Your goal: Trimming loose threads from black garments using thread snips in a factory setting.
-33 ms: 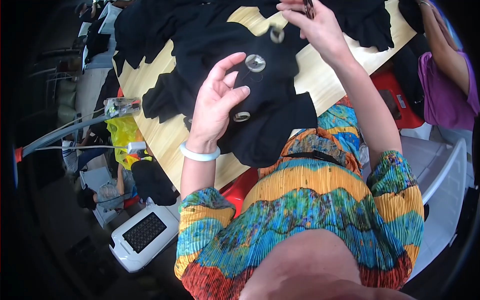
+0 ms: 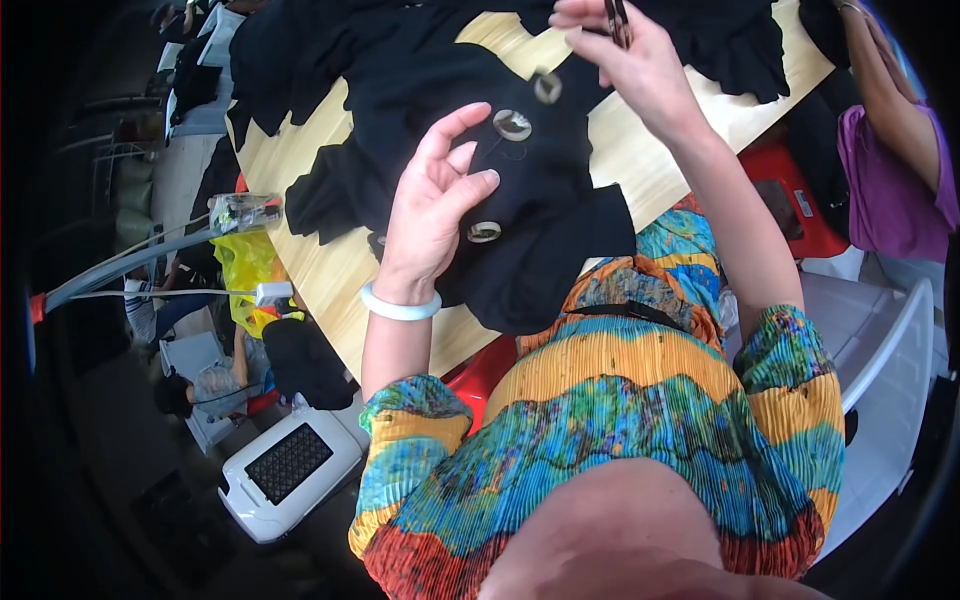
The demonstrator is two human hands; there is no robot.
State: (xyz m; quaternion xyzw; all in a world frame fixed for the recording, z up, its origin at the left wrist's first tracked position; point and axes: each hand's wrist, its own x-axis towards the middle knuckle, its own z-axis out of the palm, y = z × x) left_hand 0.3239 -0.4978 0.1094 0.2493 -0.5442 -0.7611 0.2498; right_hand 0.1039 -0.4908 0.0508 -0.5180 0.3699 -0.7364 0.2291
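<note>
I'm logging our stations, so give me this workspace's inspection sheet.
Surface: pale wooden table, partly under black cloth.
Work things: round pale-rimmed pieces at the cloth, one blurred; thin thread beside another.
Clutter: more black cloth, clear plastic packet, yellow bag.
Left hand: open, nothing seen held.
Right hand: holding dark tool, kind unclear.
Cables: white cord, left of table.
Surroundings: red seat, co-worker in purple, both right.

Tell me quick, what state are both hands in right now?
Left hand: open, thumb and forefinger apart, near a pale disc.
Right hand: holding a slim dark tool.
</note>
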